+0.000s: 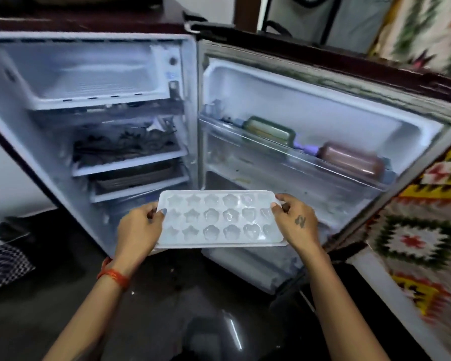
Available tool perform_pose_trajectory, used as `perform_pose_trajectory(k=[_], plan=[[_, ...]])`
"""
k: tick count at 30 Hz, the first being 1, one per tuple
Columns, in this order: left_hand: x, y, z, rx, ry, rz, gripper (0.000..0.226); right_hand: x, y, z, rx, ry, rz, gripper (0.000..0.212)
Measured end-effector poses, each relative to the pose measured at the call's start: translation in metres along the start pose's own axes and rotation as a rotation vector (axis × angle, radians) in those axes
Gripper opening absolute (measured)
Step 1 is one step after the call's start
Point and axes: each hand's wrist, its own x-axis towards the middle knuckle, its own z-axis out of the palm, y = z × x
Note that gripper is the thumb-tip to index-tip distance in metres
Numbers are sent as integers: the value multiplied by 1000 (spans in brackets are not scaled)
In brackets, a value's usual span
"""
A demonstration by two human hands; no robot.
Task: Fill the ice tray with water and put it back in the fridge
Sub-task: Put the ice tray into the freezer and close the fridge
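the tray [220,220] was held level in front of the open fridge [94,121], below the height of the lower shelves. it was white, with three rows of moulded cells in star, flower and heart shapes. whether the cells held water could not be told.

the left hand [138,230] gripped the tray's left short edge, thumb curled over the rim and the other fingers underneath. the right hand [296,220] gripped the right short edge the same way, thumb on top. a red thread band [113,274] sat on the left wrist.

the fridge stood with its door [323,121] swung wide to the right. the freezer box [94,74] at the top was open. two shelves below it carried dark items, too blurred to identify. the door rack [284,155] held a green box [270,130] and, further right, a brown container [352,161] lying on its side.

a patterned cloth [422,230] hung to the right of the door. the floor [167,308] was dark and glossy.
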Motion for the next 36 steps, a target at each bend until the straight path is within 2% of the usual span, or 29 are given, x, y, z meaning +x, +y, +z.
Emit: perform_pose_trajectory(k=[6, 18, 29, 36], plan=[[33, -33, -39, 4, 87, -84, 20, 35, -49, 56, 36, -71, -49, 29], [123, -93, -99, 35, 161, -115, 21, 85, -138, 144, 115, -141, -93, 30], [196, -116, -117, 54, 219, -186, 25, 155, -194, 193, 94, -198, -152, 31], [236, -112, -122, 15, 267, -197, 16, 199, -220, 211, 120, -231, -216, 30]])
